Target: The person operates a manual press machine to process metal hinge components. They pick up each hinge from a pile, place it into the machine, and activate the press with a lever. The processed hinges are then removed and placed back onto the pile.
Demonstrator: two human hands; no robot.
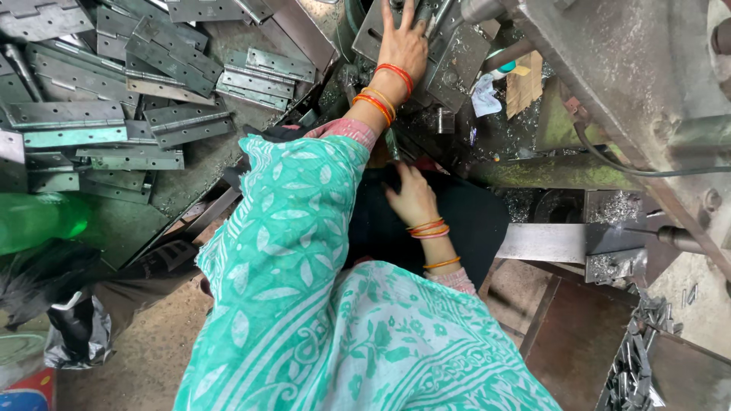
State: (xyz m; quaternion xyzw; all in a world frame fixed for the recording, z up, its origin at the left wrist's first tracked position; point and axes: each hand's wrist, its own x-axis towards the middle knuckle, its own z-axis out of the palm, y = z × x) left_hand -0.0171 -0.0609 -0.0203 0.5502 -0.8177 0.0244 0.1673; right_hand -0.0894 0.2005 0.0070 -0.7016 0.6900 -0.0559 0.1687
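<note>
My left hand [403, 42] reaches far forward with its fingers spread flat on a grey metal hinge plate [457, 57] that lies on the machine bed at the top. Red and orange bangles ring that wrist. My right hand [415, 199] is lower, at the centre, resting on dark cloth [472, 221] over my lap. Its fingertips curl toward the dark edge below the machine, and whatever is under them is hidden. A green patterned drape [304, 251] covers my left arm and lap.
A heap of grey steel hinges [152, 61] fills a tray at the upper left. A green plastic bottle [38, 221] and black bag [76, 327] lie left. On the right are a metal plate [548, 242], a drill spindle [678, 237], shavings [617, 205] and small metal pieces [632, 365].
</note>
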